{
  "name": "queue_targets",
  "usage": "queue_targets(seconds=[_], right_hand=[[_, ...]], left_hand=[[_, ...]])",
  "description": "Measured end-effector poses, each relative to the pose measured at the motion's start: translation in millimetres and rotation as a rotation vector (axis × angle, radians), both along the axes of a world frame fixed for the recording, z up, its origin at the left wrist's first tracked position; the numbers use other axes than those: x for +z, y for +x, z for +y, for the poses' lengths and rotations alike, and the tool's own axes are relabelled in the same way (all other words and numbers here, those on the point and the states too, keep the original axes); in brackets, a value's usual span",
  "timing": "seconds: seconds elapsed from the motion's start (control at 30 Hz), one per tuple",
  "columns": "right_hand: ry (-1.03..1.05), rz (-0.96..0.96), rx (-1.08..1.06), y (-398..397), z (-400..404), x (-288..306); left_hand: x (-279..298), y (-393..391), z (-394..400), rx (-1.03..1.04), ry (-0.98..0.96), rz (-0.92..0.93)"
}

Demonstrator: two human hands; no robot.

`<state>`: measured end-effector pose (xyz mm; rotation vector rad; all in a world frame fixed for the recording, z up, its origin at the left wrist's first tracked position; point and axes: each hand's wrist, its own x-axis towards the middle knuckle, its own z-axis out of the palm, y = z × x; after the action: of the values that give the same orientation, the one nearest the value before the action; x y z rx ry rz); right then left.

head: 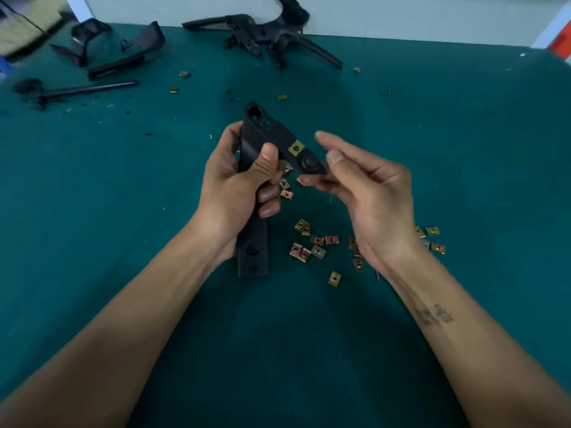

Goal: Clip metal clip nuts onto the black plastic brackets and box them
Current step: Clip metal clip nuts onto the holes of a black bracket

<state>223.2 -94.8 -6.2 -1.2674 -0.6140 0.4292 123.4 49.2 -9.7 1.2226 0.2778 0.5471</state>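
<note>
My left hand [241, 183] grips a black plastic bracket [265, 131] around its middle, thumb on top, above the green table. A brass-coloured clip nut [296, 147] sits clipped on the bracket's right arm, next to a round boss [310, 163]. My right hand [367, 196] is just right of that arm with fingers spread; its lower fingertips touch the underside of the bracket's tip. Several loose clip nuts [312, 244] lie on the table below my hands.
More black brackets lie at the back: a pile at the far centre [265, 35] and others at the far left [123, 54]. A black rod [89, 88] lies at the left. Stray clip nuts [174, 89] dot the green table [463, 149]. A cardboard box [27, 23] shows top left.
</note>
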Motion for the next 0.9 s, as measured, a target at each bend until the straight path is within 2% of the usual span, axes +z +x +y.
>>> queue_targets(seconds=[0.03,0.1,0.2,0.3,0.33,0.53,0.77,0.9], right_hand=[[-0.086,-0.055,-0.062,4.1,-3.2,0.5],[-0.314,-0.286,-0.111,11.5,-10.2,3.6],[-0.613,-0.499,0.053,7.2,-15.2,8.3],[-0.915,-0.742,0.089,-7.3,-13.6,5.8],[-0.955,-0.793,0.091,-11.0,-12.4,5.7],[-0.873,-0.865,0.091,-8.2,-8.5,1.4],[-0.750,-0.739,-0.021,3.1,-12.0,-4.4],[-0.589,-0.511,-0.087,9.4,-11.8,-1.7]], left_hand=[[0.4,1.2,-0.3,-0.003,-0.041,-0.002],[1.8,2.5,0.5,-0.008,-0.099,-0.010],[3.3,3.1,1.6,0.001,-0.129,-0.016],[4.3,3.4,0.3,0.017,-0.133,-0.003],[4.1,3.5,-0.4,0.020,-0.132,0.002],[4.1,3.3,-2.5,0.014,-0.114,0.023],[3.4,3.0,-1.9,-0.025,-0.136,0.023],[0.9,3.7,-4.1,-0.047,-0.075,0.005]])
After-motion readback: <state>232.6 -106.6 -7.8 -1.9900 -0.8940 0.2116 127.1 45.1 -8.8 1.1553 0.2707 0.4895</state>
